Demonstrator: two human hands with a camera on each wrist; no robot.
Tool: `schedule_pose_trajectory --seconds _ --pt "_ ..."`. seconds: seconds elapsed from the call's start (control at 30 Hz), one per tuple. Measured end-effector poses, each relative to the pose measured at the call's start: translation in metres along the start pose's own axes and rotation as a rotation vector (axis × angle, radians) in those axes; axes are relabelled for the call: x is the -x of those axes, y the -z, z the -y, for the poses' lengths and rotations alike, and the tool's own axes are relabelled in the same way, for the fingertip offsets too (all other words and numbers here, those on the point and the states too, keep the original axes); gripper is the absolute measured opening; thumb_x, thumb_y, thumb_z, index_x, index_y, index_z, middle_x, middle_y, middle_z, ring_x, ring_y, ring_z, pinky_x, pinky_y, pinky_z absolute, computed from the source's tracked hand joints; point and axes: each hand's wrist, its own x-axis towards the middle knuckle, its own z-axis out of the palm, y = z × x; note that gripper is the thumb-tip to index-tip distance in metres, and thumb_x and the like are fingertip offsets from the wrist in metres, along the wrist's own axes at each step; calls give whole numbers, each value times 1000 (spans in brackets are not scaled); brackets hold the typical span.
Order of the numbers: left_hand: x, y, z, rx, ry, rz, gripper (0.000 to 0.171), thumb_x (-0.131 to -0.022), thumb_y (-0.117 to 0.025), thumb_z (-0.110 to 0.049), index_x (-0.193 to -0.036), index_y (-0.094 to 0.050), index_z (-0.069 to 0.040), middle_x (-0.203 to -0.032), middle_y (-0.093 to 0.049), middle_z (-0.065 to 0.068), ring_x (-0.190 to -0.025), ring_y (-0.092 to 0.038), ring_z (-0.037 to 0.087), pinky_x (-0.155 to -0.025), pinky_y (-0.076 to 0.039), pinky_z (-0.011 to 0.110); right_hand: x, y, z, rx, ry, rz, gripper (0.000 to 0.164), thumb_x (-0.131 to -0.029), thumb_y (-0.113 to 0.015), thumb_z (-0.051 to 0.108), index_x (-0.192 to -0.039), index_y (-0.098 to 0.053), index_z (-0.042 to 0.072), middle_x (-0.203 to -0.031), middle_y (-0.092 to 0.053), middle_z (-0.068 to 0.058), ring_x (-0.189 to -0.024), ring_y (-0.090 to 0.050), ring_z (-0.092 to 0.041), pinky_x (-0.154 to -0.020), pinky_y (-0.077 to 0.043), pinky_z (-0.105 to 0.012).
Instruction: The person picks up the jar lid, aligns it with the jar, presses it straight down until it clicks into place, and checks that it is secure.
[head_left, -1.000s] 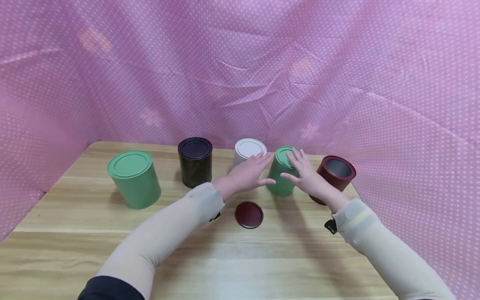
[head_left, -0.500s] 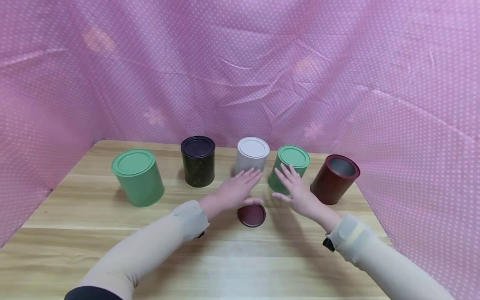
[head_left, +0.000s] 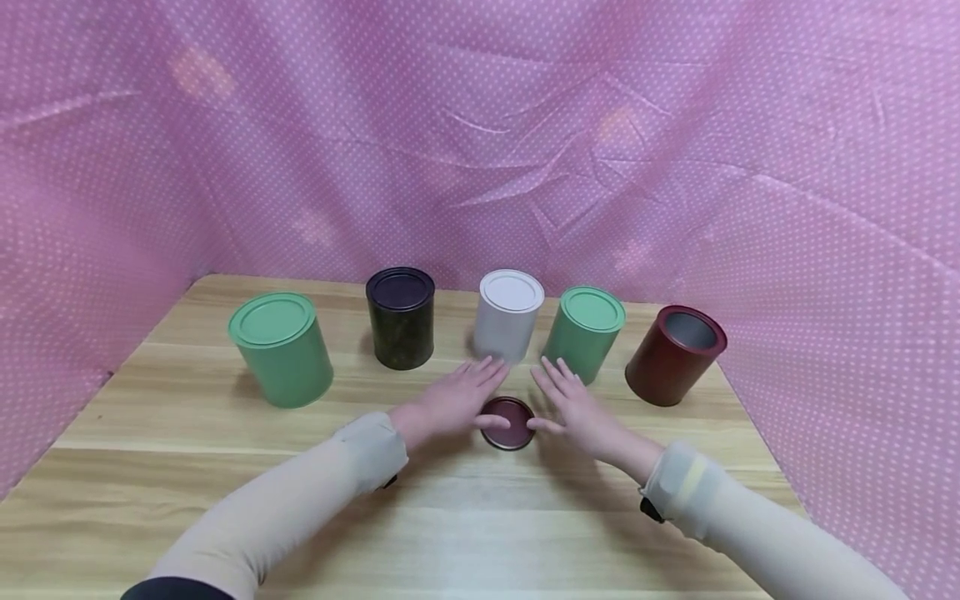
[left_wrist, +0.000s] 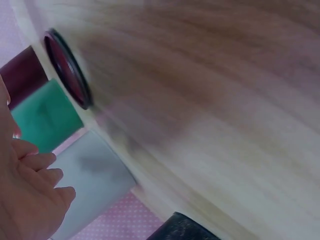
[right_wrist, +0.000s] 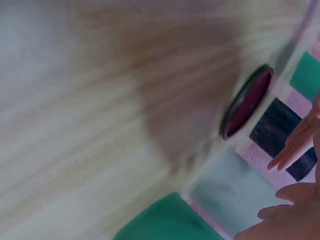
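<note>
A dark red round lid (head_left: 513, 435) lies on the wooden table in front of the row of cans. My left hand (head_left: 450, 403) hangs over its left side, fingers straight and thumb across part of the lid in the head view. On the other side my right hand (head_left: 588, 421) spreads its fingers, thumb at the lid's right edge. Both wrist views show the lid (left_wrist: 69, 72) apart from the fingers, with hand shadows on the wood. At the far right a dark red can (head_left: 667, 362) stands without a lid, its grey inside showing.
Behind the hands stand a lidded white can (head_left: 508, 325) and a lidded green can (head_left: 587, 333). Farther left are a black can (head_left: 402, 325) and a larger green can (head_left: 285, 358), both lidded. Pink dotted cloth (head_left: 480, 150) hangs around the table (head_left: 450, 533).
Both hands have come back from over the white and right green cans, down toward the red lid on the table. The cans and lid have stayed in place.
</note>
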Motion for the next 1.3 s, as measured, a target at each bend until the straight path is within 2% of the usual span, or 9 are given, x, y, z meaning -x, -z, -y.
schedule_pose_trajectory --seconds 0.2,0.47,0.73,0.97,1.17,1.3 --pt "3 -10 4 0 20 32 82 -94 -50 -57 -153 -25 -5 -159 -24 16 -148 -20 33 -120 -19 50 2 -12 -1 1 10 58 81 -88 -69 32 -146 -32 -9 -154 -24 -31 -140 -21 -53 -112 -25 -63" --pt "6 -19 7 -23 27 53 85 -92 -52 -59 -152 -27 -5 -158 -28 15 -147 -23 33 -120 -21 50 3 -20 0 -52 -11 139 85 -89 -69 34 -148 -26 -8 -154 -20 -33 -143 -17 -50 -116 -21 -60" --pt "9 -26 8 -11 87 126 91 -87 -53 -66 -153 -26 -9 -158 -26 15 -147 -21 37 -118 -20 55 3 -27 -1 -102 -33 201 86 -89 -69 36 -150 -24 -7 -155 -17 -32 -145 -13 -48 -117 -19 -59" --pt "11 -32 7 -29 102 143 93 -86 -55 -66 -153 -26 -9 -157 -27 20 -146 -23 37 -118 -23 54 1 -35 -8 -129 -43 230 87 -87 -72 35 -148 -27 -7 -153 -18 -35 -144 -17 -49 -115 -22 -60" --pt "11 -36 7 -54 120 148 93 -86 -55 -65 -153 -25 -9 -157 -28 17 -146 -24 34 -117 -26 52 0 -38 -7 -162 -61 274 92 -85 -74 37 -149 -25 -6 -153 -18 -35 -143 -17 -50 -115 -22 -61" --pt "11 -35 7 -39 137 145 91 -86 -57 -63 -152 -28 -7 -158 -28 15 -146 -25 32 -117 -26 52 -1 -39 -6 -155 -61 272 95 -84 -74 38 -149 -22 -8 -154 -19 -34 -143 -18 -49 -116 -22 -59"
